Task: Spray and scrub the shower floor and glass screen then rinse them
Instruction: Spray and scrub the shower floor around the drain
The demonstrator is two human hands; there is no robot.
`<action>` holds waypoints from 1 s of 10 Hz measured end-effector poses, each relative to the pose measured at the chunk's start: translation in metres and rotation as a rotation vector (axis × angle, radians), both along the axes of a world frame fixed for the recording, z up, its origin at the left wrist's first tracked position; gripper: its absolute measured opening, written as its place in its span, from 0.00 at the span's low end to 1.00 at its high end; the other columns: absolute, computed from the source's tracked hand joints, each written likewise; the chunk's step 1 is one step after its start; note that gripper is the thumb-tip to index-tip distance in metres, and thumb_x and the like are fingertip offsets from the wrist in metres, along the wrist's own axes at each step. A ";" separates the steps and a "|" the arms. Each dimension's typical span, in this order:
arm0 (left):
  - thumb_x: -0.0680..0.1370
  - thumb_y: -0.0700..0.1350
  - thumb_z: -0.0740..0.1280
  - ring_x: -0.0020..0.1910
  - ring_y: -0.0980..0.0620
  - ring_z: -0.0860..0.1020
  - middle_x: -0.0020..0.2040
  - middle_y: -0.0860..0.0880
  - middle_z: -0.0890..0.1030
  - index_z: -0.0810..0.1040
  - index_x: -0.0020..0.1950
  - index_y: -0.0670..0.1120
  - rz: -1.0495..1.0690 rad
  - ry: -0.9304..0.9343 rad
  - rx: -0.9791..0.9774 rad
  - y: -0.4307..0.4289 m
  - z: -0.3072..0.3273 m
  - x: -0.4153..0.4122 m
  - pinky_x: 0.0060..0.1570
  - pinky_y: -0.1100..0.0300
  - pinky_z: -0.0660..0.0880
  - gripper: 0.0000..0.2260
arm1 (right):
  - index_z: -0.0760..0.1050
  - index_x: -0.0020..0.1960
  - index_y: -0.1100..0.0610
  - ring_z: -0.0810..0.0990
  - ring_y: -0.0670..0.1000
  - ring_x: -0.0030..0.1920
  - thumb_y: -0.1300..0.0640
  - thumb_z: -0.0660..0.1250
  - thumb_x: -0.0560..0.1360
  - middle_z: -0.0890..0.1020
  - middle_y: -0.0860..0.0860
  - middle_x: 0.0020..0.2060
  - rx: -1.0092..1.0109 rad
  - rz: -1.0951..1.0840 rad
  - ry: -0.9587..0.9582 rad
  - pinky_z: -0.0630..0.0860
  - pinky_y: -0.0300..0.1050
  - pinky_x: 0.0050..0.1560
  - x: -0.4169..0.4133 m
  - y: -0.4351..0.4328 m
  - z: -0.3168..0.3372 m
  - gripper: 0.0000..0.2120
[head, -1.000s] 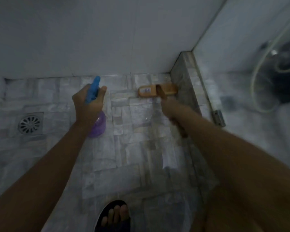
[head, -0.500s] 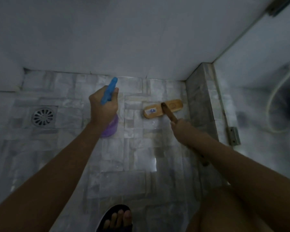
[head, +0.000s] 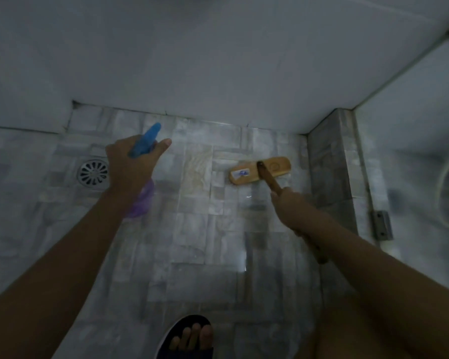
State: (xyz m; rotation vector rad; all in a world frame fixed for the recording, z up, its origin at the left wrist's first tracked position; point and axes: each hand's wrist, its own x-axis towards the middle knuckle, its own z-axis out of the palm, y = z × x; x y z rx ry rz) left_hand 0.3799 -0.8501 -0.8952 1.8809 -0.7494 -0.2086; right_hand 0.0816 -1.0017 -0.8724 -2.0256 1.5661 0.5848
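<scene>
My left hand [head: 130, 164] grips a spray bottle [head: 143, 200] with a purple body and a blue trigger head, its nozzle aimed at the far wall side of the grey tiled shower floor [head: 200, 242]. In my right hand [head: 288, 203] is the wooden handle of a scrub brush [head: 259, 172]; its tan head lies flat on the tiles near the far right corner. The glass screen [head: 412, 151] stands along the right, above a tiled kerb [head: 329, 164].
A round metal drain [head: 92, 173] sits in the floor just left of my left hand. A metal hinge bracket [head: 381, 225] holds the glass at the kerb. Behind the glass a pale hose [head: 443, 187] curves. My sandalled foot [head: 189, 340] is at the bottom centre.
The view has tilted up, so the floor sits lower in frame. The brush head has slid back from the far wall, a little left of the kerb. My left index finger now sticks out.
</scene>
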 end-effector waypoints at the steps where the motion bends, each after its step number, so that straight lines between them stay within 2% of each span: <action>1: 0.73 0.55 0.75 0.26 0.56 0.66 0.26 0.47 0.68 0.71 0.28 0.37 0.053 -0.026 0.012 0.022 -0.004 0.018 0.26 0.55 0.66 0.26 | 0.72 0.60 0.60 0.77 0.55 0.40 0.55 0.51 0.85 0.79 0.59 0.50 -0.018 -0.014 0.083 0.72 0.46 0.37 0.018 -0.034 0.010 0.14; 2: 0.74 0.57 0.74 0.26 0.58 0.64 0.25 0.52 0.65 0.68 0.27 0.41 0.139 -0.086 0.067 0.037 -0.010 0.032 0.26 0.53 0.65 0.27 | 0.76 0.62 0.64 0.81 0.57 0.54 0.62 0.58 0.82 0.80 0.58 0.60 -0.007 0.063 0.206 0.76 0.47 0.49 0.054 -0.051 0.021 0.13; 3: 0.74 0.58 0.73 0.28 0.53 0.70 0.27 0.44 0.72 0.73 0.30 0.39 0.193 -0.102 0.046 0.046 -0.018 0.046 0.29 0.55 0.69 0.25 | 0.79 0.56 0.68 0.80 0.58 0.47 0.67 0.63 0.78 0.81 0.61 0.57 0.040 0.058 0.085 0.76 0.47 0.45 0.106 -0.048 0.022 0.10; 4: 0.76 0.56 0.72 0.30 0.54 0.73 0.30 0.44 0.76 0.77 0.36 0.45 0.130 -0.138 0.029 0.052 -0.020 0.047 0.33 0.62 0.70 0.17 | 0.77 0.49 0.66 0.80 0.58 0.41 0.66 0.57 0.81 0.83 0.61 0.48 0.091 -0.002 -0.121 0.75 0.46 0.40 0.170 -0.029 0.021 0.11; 5: 0.79 0.52 0.69 0.29 0.51 0.73 0.30 0.45 0.74 0.72 0.38 0.55 0.050 -0.239 -0.010 0.066 -0.023 0.048 0.32 0.57 0.72 0.11 | 0.73 0.40 0.65 0.82 0.57 0.37 0.65 0.55 0.83 0.81 0.59 0.36 0.203 0.029 -0.144 0.81 0.51 0.42 0.201 -0.012 0.015 0.15; 6: 0.80 0.49 0.68 0.32 0.43 0.77 0.33 0.48 0.76 0.73 0.43 0.61 0.074 -0.273 -0.064 0.082 -0.025 0.052 0.32 0.53 0.75 0.09 | 0.70 0.36 0.58 0.80 0.61 0.37 0.66 0.56 0.81 0.79 0.60 0.37 0.131 0.144 -0.009 0.78 0.49 0.39 0.168 -0.023 0.007 0.16; 7: 0.80 0.50 0.69 0.33 0.49 0.77 0.35 0.58 0.74 0.73 0.45 0.70 0.123 -0.200 -0.094 0.084 -0.019 0.052 0.34 0.57 0.74 0.13 | 0.66 0.32 0.56 0.82 0.56 0.41 0.64 0.59 0.82 0.79 0.54 0.36 0.054 0.087 0.174 0.76 0.44 0.39 0.121 -0.041 0.010 0.19; 8: 0.79 0.50 0.69 0.33 0.50 0.76 0.33 0.56 0.74 0.73 0.42 0.66 0.219 -0.154 -0.082 0.081 -0.019 0.058 0.34 0.54 0.75 0.11 | 0.74 0.35 0.62 0.83 0.58 0.44 0.68 0.60 0.81 0.83 0.59 0.41 0.118 -0.006 0.175 0.74 0.41 0.34 0.124 -0.042 0.020 0.15; 9: 0.80 0.47 0.69 0.29 0.50 0.74 0.30 0.45 0.75 0.77 0.38 0.50 0.218 -0.190 -0.074 0.077 -0.026 0.051 0.30 0.53 0.73 0.10 | 0.75 0.43 0.66 0.80 0.61 0.59 0.67 0.56 0.81 0.80 0.63 0.52 0.159 0.054 -0.086 0.76 0.46 0.49 0.179 -0.013 0.018 0.12; 10: 0.80 0.46 0.68 0.28 0.48 0.74 0.30 0.42 0.76 0.77 0.38 0.38 0.222 -0.163 -0.045 0.082 -0.027 0.044 0.28 0.55 0.71 0.14 | 0.75 0.59 0.67 0.80 0.59 0.52 0.64 0.56 0.81 0.76 0.63 0.64 0.200 0.169 -0.146 0.76 0.41 0.38 0.244 0.027 0.012 0.12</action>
